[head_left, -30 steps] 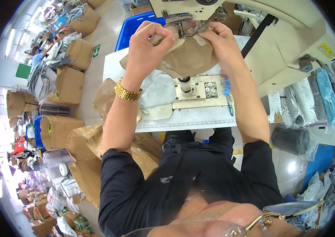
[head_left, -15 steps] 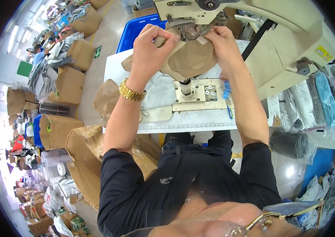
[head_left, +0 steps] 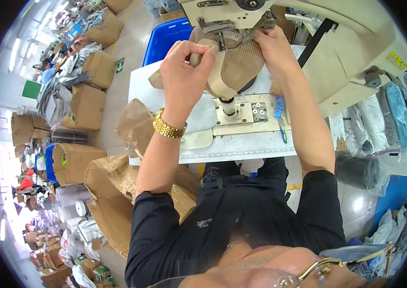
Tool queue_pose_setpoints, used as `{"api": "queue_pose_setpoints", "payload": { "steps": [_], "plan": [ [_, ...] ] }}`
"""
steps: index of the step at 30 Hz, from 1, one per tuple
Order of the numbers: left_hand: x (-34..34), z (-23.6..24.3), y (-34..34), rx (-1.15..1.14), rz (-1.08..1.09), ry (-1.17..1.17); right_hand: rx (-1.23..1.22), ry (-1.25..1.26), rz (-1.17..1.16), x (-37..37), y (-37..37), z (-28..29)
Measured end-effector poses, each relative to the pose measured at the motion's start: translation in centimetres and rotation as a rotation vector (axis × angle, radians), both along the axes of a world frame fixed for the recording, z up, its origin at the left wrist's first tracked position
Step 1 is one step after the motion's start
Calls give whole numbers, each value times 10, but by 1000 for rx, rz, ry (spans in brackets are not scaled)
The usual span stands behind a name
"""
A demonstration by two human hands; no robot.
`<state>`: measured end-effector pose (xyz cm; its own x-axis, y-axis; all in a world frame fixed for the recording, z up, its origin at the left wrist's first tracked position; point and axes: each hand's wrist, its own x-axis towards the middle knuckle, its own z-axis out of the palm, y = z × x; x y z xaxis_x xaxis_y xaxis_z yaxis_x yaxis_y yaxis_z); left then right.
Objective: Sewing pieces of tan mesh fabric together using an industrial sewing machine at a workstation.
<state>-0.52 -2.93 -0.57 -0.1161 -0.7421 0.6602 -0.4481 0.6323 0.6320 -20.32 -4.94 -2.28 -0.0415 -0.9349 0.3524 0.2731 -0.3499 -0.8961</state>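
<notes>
A beige perforated mesh piece with a smooth border (head_left: 242,65) sits under the presser foot (head_left: 221,41) of a cream industrial sewing machine (head_left: 342,72). My left hand (head_left: 186,72) pinches the border just left of the foot, thumb against forefinger, with a gold watch (head_left: 169,126) on its wrist. My right hand (head_left: 280,55) grips the mesh piece at its upper right, fingertips partly hidden behind it. Below the piece are the machine's post (head_left: 228,108) and a small holder of bobbins (head_left: 259,112).
A white worktable (head_left: 194,153) holds brown and white pieces (head_left: 136,127) and a blue-handled tool (head_left: 283,134). A blue crate (head_left: 157,38) stands behind it. Cardboard boxes (head_left: 105,201) are at left, bagged rolls (head_left: 400,115) at right, and a worker in light blue (head_left: 49,74) is far left.
The mesh piece has turned under the foot, its pale border now more upright. My left hand has moved slightly right and down; my right hand is a little farther right and higher.
</notes>
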Motion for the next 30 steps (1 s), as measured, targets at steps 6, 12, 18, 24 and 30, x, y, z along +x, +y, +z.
{"api": "queue_pose_setpoints", "payload": {
  "steps": [6, 12, 18, 24, 30],
  "plan": [
    [-8, 5, 13, 120, 16, 77, 39, 125, -68, -20, -12, -16],
    [7, 0, 21, 148, -9, 123, -89, 46, -355, 2, 59, -14],
    [17, 6, 25, -470, -52, -530, 110, -200, -24, 18, 110, -71],
    [8, -7, 1, -628, -106, -427, -3, 327, -249, 20, 52, 3],
    [12, -18, 2, -672, -49, -328, 42, 81, -160, 33, 86, -40]
  ]
}}
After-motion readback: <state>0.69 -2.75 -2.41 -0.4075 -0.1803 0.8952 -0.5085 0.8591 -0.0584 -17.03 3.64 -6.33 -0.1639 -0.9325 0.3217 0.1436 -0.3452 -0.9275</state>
